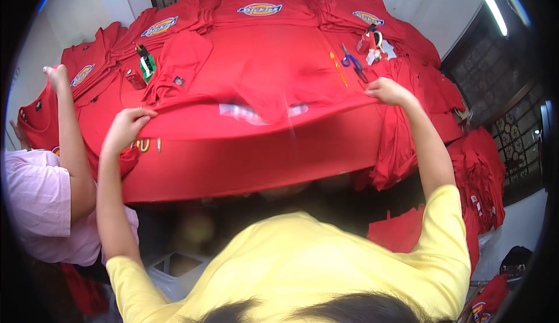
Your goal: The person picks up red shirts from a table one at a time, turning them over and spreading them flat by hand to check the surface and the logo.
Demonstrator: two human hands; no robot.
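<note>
A red shirt is stretched between my two hands above the table, its near edge lifted and a white print on it blurred. My left hand pinches the shirt's edge on the left. On the right, my right hand has its fingers closed on the opposite end. Just beyond my right hand lie blue-handled scissors and a thin yellow tool. More yellow-handled items, partly covered, lie beside my left hand.
Red shirts with printed emblems lie along the far side. A green holder and a red box stand at left, a tape roll at far right. A co-worker's hand raises red cloth. Shirts are heaped at right.
</note>
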